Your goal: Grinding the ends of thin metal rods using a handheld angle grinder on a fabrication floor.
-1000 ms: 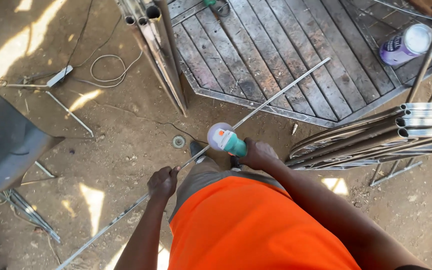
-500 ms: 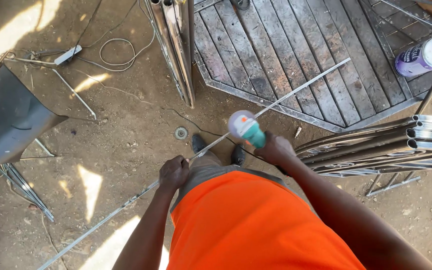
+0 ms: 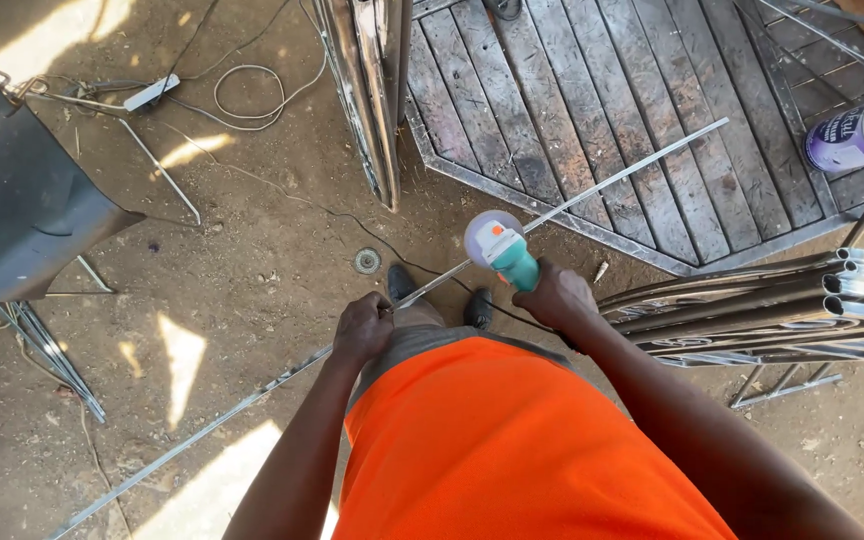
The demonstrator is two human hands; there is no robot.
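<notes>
**Long metal bar held across the body, grinder at its middle**

A long thin metal bar point(image 3: 592, 185) runs diagonally from the lower left of the dirt ground up to the wooden pallet point(image 3: 592, 110) at upper right, passing just in front of the person's waist. The left hand point(image 3: 362, 328) is clamped around the bar, fingers curled shut on it. The right hand point(image 3: 555, 297) is closed around the teal body of an angle grinder point(image 3: 500, 245), whose round disc guard sits right at the bar, touching or just above it; which one cannot be told.

Two dark shoes point(image 3: 402, 283) stand just beneath the bar. A small round metal disc point(image 3: 367, 261) lies on the ground near them. To the right, a stack of metal tubes point(image 3: 752, 310) lies close to the right forearm, crowding that side. A narrow metal frame point(image 3: 367, 90) stands along the pallet's left edge. A purple spray can point(image 3: 857, 132) lies on the pallet, well apart. At far left stands a dark sheet-metal piece point(image 3: 22, 210), with cables point(image 3: 252, 95) beyond. Bare dirt lies open at the lower left.
</notes>
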